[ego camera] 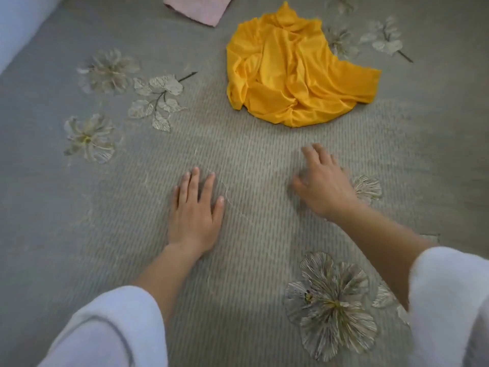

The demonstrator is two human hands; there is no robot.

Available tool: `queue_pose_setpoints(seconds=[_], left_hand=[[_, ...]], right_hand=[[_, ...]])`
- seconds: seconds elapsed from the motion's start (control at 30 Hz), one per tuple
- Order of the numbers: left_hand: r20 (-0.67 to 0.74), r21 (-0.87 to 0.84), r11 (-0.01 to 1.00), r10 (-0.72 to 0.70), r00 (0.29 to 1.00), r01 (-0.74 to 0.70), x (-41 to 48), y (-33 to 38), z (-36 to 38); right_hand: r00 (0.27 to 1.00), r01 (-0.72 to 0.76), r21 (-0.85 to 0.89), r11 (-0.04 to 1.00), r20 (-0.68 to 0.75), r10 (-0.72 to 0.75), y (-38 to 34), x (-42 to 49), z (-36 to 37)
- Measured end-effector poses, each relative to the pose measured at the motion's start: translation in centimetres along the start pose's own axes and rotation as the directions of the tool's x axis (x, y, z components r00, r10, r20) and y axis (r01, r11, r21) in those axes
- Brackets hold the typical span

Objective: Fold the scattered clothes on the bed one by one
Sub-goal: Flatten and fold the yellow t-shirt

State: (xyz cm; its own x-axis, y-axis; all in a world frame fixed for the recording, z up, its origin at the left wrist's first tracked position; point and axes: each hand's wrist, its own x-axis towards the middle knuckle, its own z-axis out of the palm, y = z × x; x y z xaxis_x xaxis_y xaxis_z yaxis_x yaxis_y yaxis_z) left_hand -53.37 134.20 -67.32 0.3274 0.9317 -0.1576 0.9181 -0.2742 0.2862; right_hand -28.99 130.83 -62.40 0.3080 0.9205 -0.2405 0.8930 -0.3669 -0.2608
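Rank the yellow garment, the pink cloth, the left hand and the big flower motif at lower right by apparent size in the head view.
1. yellow garment
2. big flower motif, though it is nearest the camera
3. left hand
4. pink cloth, cut off by the top edge, so only its visible part counts

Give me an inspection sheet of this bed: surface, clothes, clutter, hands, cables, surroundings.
Surface: grey bed cover with a flower pattern, lying flat.
Job's things: yellow garment crumpled in a heap, unfolded; pink cloth at the top edge, looks folded, partly out of frame.
Clutter: nothing seen.
Hands: left hand flat on the cover, fingers straight; right hand blurred, fingers loose, holding nothing; neither touches the clothes.
Cables: nothing seen.
Surroundings: pale surface at the upper left corner; cannot tell what it is.
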Motion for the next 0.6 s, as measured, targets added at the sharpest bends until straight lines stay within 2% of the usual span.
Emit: queue_pose_setpoints(seconds=[0.1, 0.17, 0.23, 0.3, 0.37, 0.43, 0.5, 0.6], left_hand=[[-0.09, -0.039, 0.999, 0.028, 0.996, -0.032, 0.2, -0.8, 1.0], [-0.1, -0.051, 0.998, 0.037, 0.994, -0.042, 0.3, -1.1, 1.2], [-0.101, -0.066, 0.997, 0.034, 0.994, -0.041, 0.4, -1.0, 1.2], [-0.092, -0.083, 0.996, 0.027, 0.995, -0.034, 0.4, -0.9, 1.1], [-0.089, -0.092, 0.995, 0.017, 0.996, -0.025, 0.4, -0.9, 1.2], [-0.099, -0.1, 0.995, 0.018, 0.995, -0.028, 0.5, -1.0, 1.3], [-0.114, -0.135, 0.99, 0.018, 0.993, -0.033, 0.6, -1.1, 1.3], [-0.136, -0.274, 0.961, 0.008, 0.991, -0.045, 0.7, -1.2, 1.1]], right_hand=[[0.995, 0.006, 0.034, 0.999, -0.103, -0.002, -0.8, 5.4, 0.1], [0.979, -0.063, 0.102, 0.993, -0.186, 0.081, -1.2, 9.1, -0.3], [0.97, -0.152, 0.121, 0.981, -0.175, 0.172, -1.4, 12.0, -0.7], [0.978, -0.163, 0.023, 0.986, -0.126, 0.164, -1.8, 13.6, -0.5], [0.989, -0.088, -0.02, 0.996, -0.122, 0.085, -2.6, 13.8, 0.1], [0.988, 0.005, 0.025, 1.0, -0.154, -0.001, -3.2, 12.2, 0.9], [0.98, 0.083, 0.103, 0.991, -0.188, -0.063, -3.2, 8.6, 1.9], [0.977, 0.171, 0.171, 0.97, -0.157, -0.144, -2.6, 1.1, 3.6]])
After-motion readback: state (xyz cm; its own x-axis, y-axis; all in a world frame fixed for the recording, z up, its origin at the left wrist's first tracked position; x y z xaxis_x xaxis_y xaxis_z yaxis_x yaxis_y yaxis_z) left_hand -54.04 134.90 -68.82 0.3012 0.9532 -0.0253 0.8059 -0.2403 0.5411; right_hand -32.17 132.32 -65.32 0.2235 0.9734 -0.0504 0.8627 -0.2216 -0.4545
